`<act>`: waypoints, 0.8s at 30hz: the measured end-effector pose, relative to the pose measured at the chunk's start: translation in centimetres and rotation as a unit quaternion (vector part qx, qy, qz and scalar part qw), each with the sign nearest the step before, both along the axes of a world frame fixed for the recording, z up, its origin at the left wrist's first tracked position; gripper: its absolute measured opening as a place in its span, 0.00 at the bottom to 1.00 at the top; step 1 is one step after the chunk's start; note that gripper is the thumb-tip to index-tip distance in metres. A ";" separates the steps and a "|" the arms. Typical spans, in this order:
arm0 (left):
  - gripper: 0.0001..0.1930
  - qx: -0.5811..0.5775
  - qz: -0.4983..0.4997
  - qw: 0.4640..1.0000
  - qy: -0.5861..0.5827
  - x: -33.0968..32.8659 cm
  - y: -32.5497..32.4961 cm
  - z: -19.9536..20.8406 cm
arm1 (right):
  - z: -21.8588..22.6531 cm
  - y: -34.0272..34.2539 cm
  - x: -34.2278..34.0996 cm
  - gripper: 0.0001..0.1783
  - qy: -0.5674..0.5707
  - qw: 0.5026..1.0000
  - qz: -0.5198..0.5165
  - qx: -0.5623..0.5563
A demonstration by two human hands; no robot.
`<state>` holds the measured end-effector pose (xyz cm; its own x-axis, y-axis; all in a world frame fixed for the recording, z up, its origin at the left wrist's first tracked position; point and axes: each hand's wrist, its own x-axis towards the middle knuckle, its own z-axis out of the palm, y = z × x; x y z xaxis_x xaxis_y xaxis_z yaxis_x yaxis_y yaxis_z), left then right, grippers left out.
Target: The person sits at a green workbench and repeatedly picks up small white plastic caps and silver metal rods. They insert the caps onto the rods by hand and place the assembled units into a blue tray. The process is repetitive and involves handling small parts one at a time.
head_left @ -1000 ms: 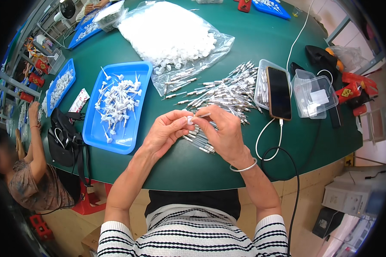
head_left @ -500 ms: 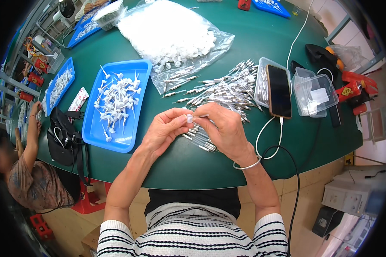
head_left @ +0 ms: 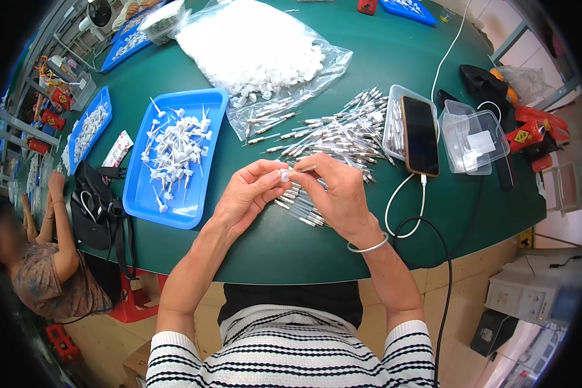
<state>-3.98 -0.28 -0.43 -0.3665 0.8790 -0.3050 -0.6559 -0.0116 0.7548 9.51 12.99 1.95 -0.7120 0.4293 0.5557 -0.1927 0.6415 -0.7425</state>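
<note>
My left hand (head_left: pixel 255 193) pinches a small white plastic cap (head_left: pixel 284 175) between thumb and fingertips. Right beside it, my right hand (head_left: pixel 333 194) is closed on a thin rod with a metallic end (head_left: pixel 308 169), part of which the fingers hide. The two hands meet at the cap; whether the rod's tip is inside it cannot be made out. Behind and below them spreads a pile of thin metal-and-clear rods (head_left: pixel 343 132). To the left, a blue tray (head_left: pixel 136 194) holds many white caps with thin stems attached (head_left: pixel 178 152).
A big clear bag of white caps (head_left: pixel 258 52) lies at the back. On the right are a phone (head_left: pixel 420 136) on a clear box of rods (head_left: pixel 394 126), its white cable (head_left: pixel 389 213), and another clear container (head_left: pixel 478 145). A black bag (head_left: pixel 94 210) and a seated co-worker (head_left: pixel 52 271) are at left.
My hands stay together at the cap, and the right fingers and rod have shifted slightly. The co-worker at left has drawn an arm back.
</note>
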 end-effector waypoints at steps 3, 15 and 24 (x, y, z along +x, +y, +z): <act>0.10 0.001 0.000 1.000 0.000 0.0 0.0 0.0 | 0.0 -0.1 0.0 0.07 0.000 1.000 -0.002 -0.002; 0.09 0.011 0.002 1.000 -0.010 0.0 0.0 0.2 | -0.4 -0.1 -0.3 0.05 -0.001 0.991 0.024 -0.133; 0.09 0.011 0.010 1.000 -0.002 -0.1 -0.1 0.0 | -1.4 -0.6 -0.7 0.04 -0.022 0.969 0.043 -0.244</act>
